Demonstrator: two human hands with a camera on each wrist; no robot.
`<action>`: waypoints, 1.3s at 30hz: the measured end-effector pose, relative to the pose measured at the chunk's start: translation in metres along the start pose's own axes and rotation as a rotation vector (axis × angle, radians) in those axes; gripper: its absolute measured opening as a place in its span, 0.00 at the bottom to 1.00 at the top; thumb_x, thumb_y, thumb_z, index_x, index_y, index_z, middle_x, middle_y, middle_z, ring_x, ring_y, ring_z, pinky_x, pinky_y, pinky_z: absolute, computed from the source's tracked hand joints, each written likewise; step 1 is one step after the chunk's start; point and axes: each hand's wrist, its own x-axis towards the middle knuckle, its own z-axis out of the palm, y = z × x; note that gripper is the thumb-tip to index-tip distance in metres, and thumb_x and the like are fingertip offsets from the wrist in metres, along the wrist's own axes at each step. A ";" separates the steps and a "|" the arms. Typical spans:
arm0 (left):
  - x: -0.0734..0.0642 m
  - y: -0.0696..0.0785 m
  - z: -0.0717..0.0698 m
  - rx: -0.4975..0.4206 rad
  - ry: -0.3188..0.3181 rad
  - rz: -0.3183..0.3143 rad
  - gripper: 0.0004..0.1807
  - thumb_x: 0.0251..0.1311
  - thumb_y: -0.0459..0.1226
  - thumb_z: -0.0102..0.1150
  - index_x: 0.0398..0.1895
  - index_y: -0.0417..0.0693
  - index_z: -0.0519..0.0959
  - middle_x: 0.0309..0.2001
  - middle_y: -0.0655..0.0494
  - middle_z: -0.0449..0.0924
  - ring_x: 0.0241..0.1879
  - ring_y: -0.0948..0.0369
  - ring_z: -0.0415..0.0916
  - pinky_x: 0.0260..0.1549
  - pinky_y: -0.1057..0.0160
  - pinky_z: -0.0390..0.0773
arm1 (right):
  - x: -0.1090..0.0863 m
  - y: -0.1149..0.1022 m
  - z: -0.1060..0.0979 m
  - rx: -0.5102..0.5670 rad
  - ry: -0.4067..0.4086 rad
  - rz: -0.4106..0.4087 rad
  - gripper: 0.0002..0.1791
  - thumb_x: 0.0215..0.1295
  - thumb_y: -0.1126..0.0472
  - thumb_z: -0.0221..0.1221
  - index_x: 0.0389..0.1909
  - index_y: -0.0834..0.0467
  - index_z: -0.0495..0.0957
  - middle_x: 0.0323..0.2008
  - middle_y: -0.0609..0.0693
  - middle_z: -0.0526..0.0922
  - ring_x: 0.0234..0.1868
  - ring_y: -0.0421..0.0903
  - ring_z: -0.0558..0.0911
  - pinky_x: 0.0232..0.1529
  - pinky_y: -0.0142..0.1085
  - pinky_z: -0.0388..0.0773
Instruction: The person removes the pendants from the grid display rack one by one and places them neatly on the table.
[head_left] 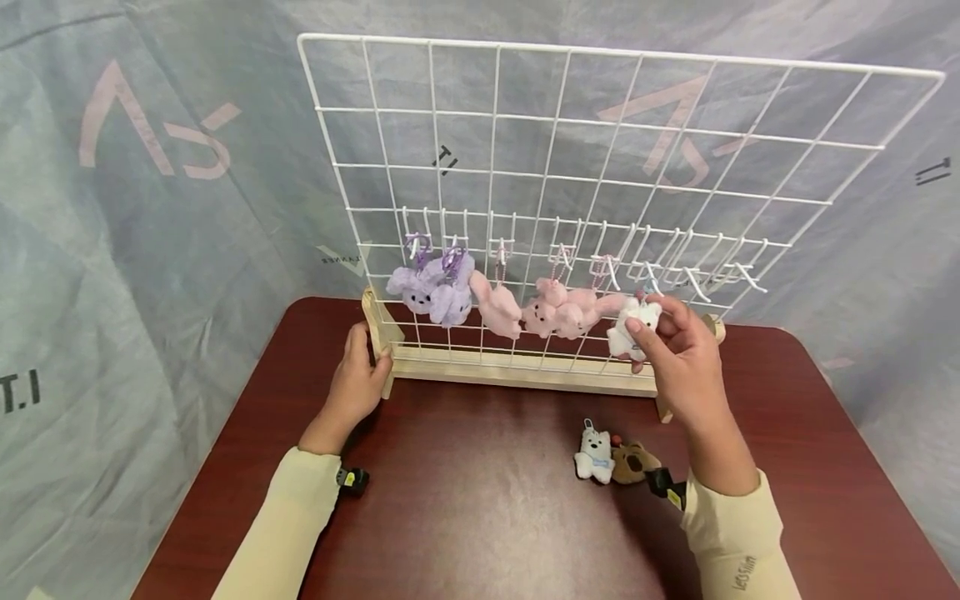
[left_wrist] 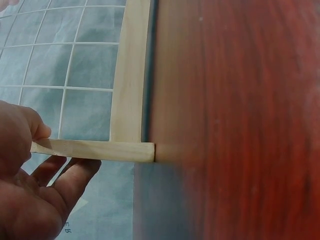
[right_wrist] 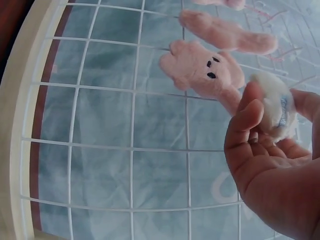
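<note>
My right hand point(head_left: 693, 367) pinches a white plush bear keychain point(head_left: 637, 321) between thumb and fingers, just below the hooks point(head_left: 651, 275) on the right part of the white wire grid point(head_left: 525, 175). In the right wrist view the white plush point(right_wrist: 280, 107) sits among the fingertips, beside a pink plush point(right_wrist: 200, 67). Whether its loop is on a hook I cannot tell. Far to the left, my left hand point(head_left: 360, 375) grips the wooden side foot point(head_left: 384, 333) of the grid stand; the left wrist view shows thumb and fingers on either side of that wood point(left_wrist: 95, 149).
Purple plush keychains point(head_left: 435, 287) and several pink ones point(head_left: 498, 308) hang from hooks left of my right hand. On the dark red table point(head_left: 465, 475) lie a white bear keychain point(head_left: 595, 454) and a brown plush point(head_left: 633, 462). Grey cloth point(head_left: 165, 275) surrounds the table.
</note>
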 end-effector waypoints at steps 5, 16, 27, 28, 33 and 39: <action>0.001 0.000 -0.001 -0.001 0.006 -0.004 0.28 0.77 0.37 0.52 0.75 0.43 0.58 0.65 0.39 0.65 0.49 0.40 0.78 0.51 0.39 0.78 | -0.002 -0.004 0.002 0.097 -0.057 -0.088 0.23 0.73 0.79 0.55 0.64 0.61 0.78 0.33 0.45 0.88 0.22 0.38 0.86 0.20 0.29 0.77; 0.001 -0.001 0.000 0.005 0.008 0.000 0.27 0.77 0.37 0.52 0.74 0.43 0.58 0.65 0.39 0.65 0.50 0.40 0.77 0.52 0.39 0.78 | -0.007 -0.019 0.005 0.107 -0.109 -0.133 0.24 0.74 0.80 0.52 0.68 0.66 0.75 0.50 0.49 0.90 0.24 0.40 0.87 0.20 0.29 0.77; 0.001 0.000 -0.001 0.017 0.006 0.001 0.28 0.77 0.37 0.51 0.75 0.42 0.58 0.65 0.39 0.65 0.47 0.40 0.77 0.49 0.39 0.77 | -0.013 -0.027 0.005 0.085 -0.106 -0.157 0.22 0.71 0.82 0.52 0.65 0.76 0.72 0.38 0.48 0.91 0.22 0.40 0.85 0.18 0.30 0.77; 0.001 0.000 0.000 0.018 0.006 0.000 0.28 0.77 0.37 0.51 0.75 0.42 0.58 0.65 0.39 0.65 0.47 0.40 0.77 0.49 0.39 0.78 | -0.014 -0.027 0.006 0.075 -0.098 -0.151 0.22 0.71 0.82 0.52 0.65 0.77 0.72 0.38 0.47 0.91 0.22 0.40 0.86 0.18 0.30 0.77; 0.001 -0.001 0.001 0.017 0.008 0.002 0.28 0.77 0.37 0.52 0.75 0.42 0.58 0.65 0.39 0.65 0.48 0.40 0.77 0.50 0.39 0.78 | -0.019 -0.028 0.006 0.042 -0.097 -0.129 0.19 0.68 0.84 0.55 0.59 0.77 0.74 0.37 0.46 0.90 0.24 0.40 0.87 0.20 0.31 0.80; 0.001 -0.001 0.001 0.012 0.010 0.012 0.28 0.77 0.37 0.52 0.75 0.42 0.58 0.65 0.39 0.65 0.49 0.40 0.77 0.51 0.39 0.77 | -0.024 -0.026 0.002 -0.028 -0.170 -0.110 0.14 0.63 0.80 0.66 0.49 0.71 0.79 0.35 0.45 0.90 0.25 0.42 0.89 0.25 0.32 0.82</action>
